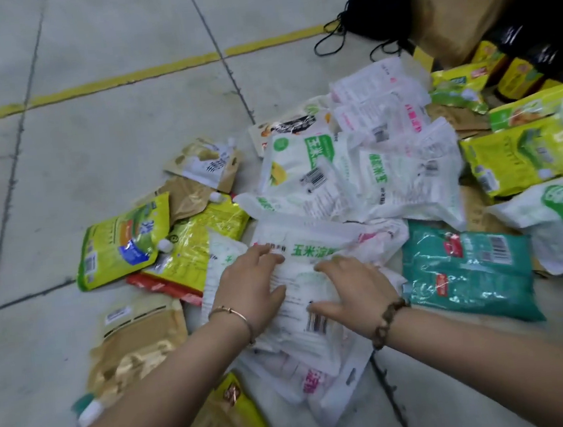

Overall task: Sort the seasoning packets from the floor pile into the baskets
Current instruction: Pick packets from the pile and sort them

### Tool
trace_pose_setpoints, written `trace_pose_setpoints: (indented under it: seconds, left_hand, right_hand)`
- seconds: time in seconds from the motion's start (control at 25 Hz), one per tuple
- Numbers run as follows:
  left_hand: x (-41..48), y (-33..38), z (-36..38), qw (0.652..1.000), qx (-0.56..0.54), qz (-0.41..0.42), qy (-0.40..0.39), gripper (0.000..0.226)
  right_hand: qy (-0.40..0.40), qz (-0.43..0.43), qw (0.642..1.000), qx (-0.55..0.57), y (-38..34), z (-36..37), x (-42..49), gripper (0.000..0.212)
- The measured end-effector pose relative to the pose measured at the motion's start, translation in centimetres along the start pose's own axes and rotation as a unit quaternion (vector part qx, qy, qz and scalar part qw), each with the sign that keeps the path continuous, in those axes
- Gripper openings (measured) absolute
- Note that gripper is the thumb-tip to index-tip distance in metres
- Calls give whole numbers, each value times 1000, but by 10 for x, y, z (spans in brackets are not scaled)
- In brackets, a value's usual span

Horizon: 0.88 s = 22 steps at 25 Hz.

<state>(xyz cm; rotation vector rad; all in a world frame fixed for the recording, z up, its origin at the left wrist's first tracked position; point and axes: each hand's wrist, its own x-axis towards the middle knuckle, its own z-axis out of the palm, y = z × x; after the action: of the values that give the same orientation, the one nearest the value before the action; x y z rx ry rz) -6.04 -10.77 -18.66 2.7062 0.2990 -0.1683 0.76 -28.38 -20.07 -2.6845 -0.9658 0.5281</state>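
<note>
My left hand [251,285] and right hand [352,287] rest spread-fingered on a white packet [310,245] at lower centre. The pile [390,175] sprawls across centre and right. No basket shows, so sorting looks barely begun.

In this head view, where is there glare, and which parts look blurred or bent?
Head view: glare streaks on the teal packet and the yellow-green pouch; the left hand, the right hand and the white packet under them are soft with blur; the yellow floor line bows from the wide lens; the corner by the cardboard box is dark.
</note>
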Motion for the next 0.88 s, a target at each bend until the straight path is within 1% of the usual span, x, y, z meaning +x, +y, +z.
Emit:
trace_pose_setpoints:
  seconds: [0.04,0.08,0.16,0.2,0.28,0.36,0.44,0.48,0.56,0.64,0.68,0.72,0.76,0.8,0.84,0.88]
  left_hand:
    - [-8,-3,-2,999,-33,-7,20,43]
    - [-16,-6,-3,996,-63,-19,53,38]
    - [-38,-8,0,989,-88,-51,108,29]
    - [-48,-7,3,985,-108,-72,111,25]
    - [-61,-8,8,974,-172,-122,79,21]
    - [-65,-11,11,961,-215,-167,53,23]
    - [-66,-14,10,941,-262,-206,60,27]
    - [-65,-13,9,928,-291,-221,67,28]
    - [-61,-9,7,909,-337,-235,67,29]
    - [-57,-4,4,892,-377,-244,55,26]
    - [-55,-2,1,871,-414,-259,51,21]
    - [-54,0,-2,838,-462,-287,47,16]
    - [-53,2,-5,793,-514,-323,36,12]
    - [-53,5,-7,743,-566,-356,13,13]
    - [-53,7,-8,691,-617,-376,-20,21]
    - [-52,10,-9,647,-662,-373,-63,33]
  right_hand:
    - [22,-31,999,8,-10,3,6,72]
    - [25,-44,998,39,-20,4,14,75]
    - [-6,-40,995,91,-40,9,28,84]
    - [-16,-39,996,81,-48,13,33,86]
    - [-1,-41,999,27,-56,21,34,82]
    - [21,-37,999,15,-55,27,30,71]
    - [33,-34,997,54,-50,31,26,56]
    - [44,-28,996,75,-48,31,23,45]
    - [67,-19,992,106,-44,29,17,24]
    - [91,-9,985,143,-38,27,11,18]
    - [112,-9,979,172,-36,25,7,17]
    - [140,-12,969,203,-32,23,3,16]
    - [172,-18,958,230,-29,19,-1,14]
    - [206,-31,945,251,-29,16,-6,13]
    - [238,-60,933,264,-31,12,-11,13]
    - [269,-106,921,262,-36,9,-16,14]
